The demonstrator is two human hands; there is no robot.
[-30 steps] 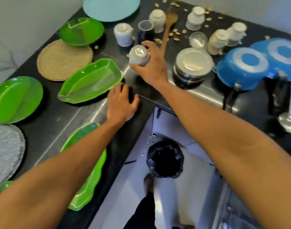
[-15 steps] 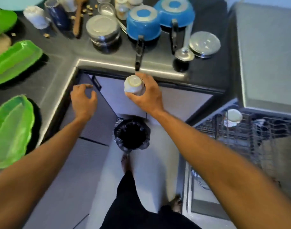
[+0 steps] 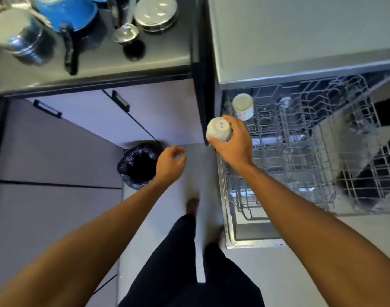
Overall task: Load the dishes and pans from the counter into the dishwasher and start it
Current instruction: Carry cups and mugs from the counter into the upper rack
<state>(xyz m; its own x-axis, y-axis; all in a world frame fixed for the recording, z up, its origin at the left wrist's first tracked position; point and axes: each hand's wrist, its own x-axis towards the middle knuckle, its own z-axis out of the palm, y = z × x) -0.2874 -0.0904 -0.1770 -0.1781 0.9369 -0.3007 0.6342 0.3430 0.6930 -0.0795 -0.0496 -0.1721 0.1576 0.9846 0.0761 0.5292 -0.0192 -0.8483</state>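
White cup (image 3: 218,129) sat bottom-up in the right hand (image 3: 235,144), whose fingers and thumb curled round its sides, above the left edge of the pulled-out dishwasher rack (image 3: 300,138). A second white cup (image 3: 242,106) stood in that rack's far left corner, near the held one. The left hand (image 3: 169,166) hung over the floor, fingers loosely curled and holding nothing, beside a bin (image 3: 137,167) lined with a black bag. On the counter (image 3: 163,52) beyond lay a blue pan (image 3: 67,12), a ladle (image 3: 125,34) and a round steel dish (image 3: 155,11).
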